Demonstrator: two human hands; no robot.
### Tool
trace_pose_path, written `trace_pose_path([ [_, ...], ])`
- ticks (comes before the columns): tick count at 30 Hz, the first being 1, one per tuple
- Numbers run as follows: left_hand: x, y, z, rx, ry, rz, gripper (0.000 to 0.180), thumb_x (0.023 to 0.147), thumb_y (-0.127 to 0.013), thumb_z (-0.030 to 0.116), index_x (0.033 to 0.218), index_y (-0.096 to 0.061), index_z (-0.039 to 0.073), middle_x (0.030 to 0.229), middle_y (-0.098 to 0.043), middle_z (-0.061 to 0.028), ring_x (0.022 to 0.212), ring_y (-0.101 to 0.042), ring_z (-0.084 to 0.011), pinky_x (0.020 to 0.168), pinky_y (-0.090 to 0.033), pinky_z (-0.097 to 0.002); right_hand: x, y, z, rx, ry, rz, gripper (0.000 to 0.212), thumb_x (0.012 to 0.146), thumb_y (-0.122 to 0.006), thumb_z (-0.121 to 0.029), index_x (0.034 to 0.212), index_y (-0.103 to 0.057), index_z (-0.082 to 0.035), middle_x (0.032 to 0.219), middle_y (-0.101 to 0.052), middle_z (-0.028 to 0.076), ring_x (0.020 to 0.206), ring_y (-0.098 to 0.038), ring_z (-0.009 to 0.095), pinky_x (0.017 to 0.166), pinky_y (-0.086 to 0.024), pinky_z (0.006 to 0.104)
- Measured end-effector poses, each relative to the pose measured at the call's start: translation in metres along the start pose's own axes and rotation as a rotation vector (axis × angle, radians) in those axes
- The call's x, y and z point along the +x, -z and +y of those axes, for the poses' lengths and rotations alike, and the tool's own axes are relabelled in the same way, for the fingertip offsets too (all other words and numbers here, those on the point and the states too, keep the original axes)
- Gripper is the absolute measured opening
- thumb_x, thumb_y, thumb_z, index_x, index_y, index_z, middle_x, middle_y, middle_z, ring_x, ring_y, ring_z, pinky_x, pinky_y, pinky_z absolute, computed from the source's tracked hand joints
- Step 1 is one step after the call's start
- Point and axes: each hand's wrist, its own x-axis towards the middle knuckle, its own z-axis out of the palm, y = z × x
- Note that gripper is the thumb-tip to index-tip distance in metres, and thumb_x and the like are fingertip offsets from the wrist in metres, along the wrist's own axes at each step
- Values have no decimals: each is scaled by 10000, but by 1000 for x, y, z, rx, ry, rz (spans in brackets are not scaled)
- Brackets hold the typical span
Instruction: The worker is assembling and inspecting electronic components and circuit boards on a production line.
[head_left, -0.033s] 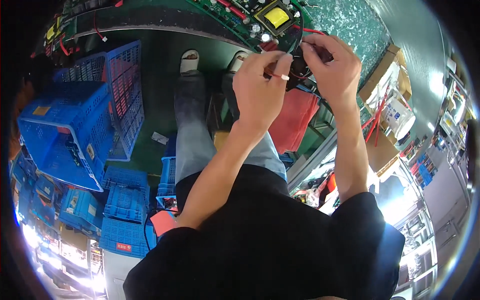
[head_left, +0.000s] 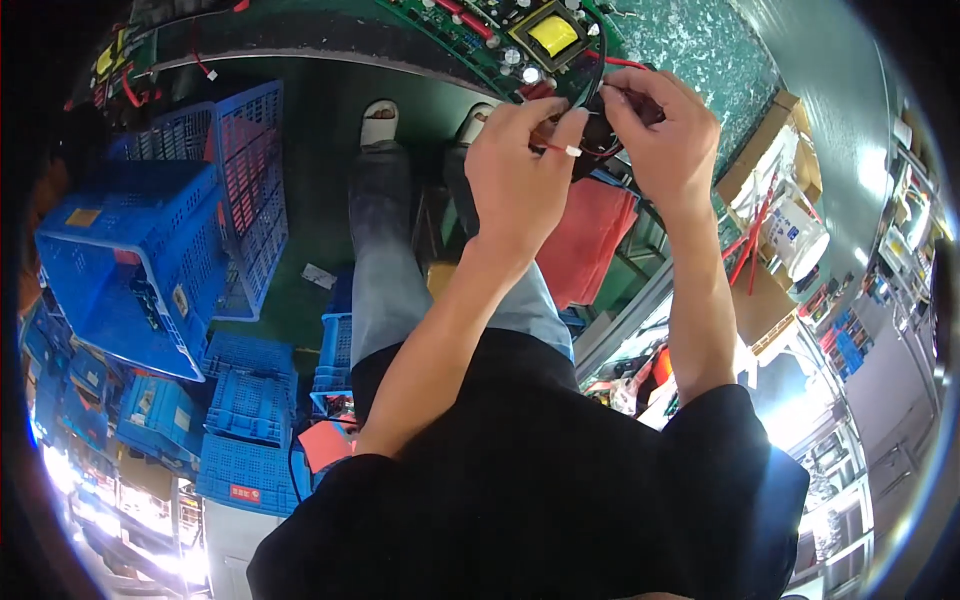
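Note:
Both my hands meet at the near edge of a green circuit board. It carries a yellow-topped transformer. Thin dark red wires are pinched by my left hand, and a small white plug sticks out by its thumb. My right hand is closed, fingertips curled close to a black cable that runs down from the board. What lies between its fingertips is hidden. A dark object sits between my hands, too covered to name.
Blue plastic crates stand on the left, with more blue bins behind. Red cloth or bags hang below my hands. On the right are an open cardboard box, a white tub and red sticks or tubes.
The white plug and the wires by my left thumb have shifted slightly right and up. Both hands stay in nearly the same place.

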Motion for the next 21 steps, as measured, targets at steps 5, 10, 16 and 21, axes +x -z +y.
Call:
trace_pose_path([
  [5,0,-4,4,-25,72,-15,221,847,-725,200,931,-707,-3,791,-648,-92,662,-597,-132,632,-477,-263,12,1,15,-50,215,-40,140,769,-715,-41,908,-699,-30,800,-649,85,685,-584,245,660,-476,320],
  [10,-6,-6,-9,-118,-2,162,130,827,-708,169,852,-704,41,717,-603,-88,629,-587,-206,582,-453,-325,22,-5,22,-158,483,62,182,716,-740,-35,893,-700,-44,815,-653,59,717,-581,240,675,-456,337],
  [16,19,12,-19,255,-351,439,245,722,-798,170,826,-611,51,741,-553,-85,662,-543,-272,594,-432,-391,29,1,17,-220,683,-26,210,683,-758,-35,884,-701,-51,786,-649,59,736,-597,235,699,-468,341],
  [21,-6,-4,-4,214,-155,214,334,735,-790,267,817,-540,60,779,-530,-107,753,-534,-318,676,-435,-405,35,8,22,-104,520,-142,191,736,-746,-52,919,-696,-25,783,-654,60,677,-615,179,635,-488,278],
])
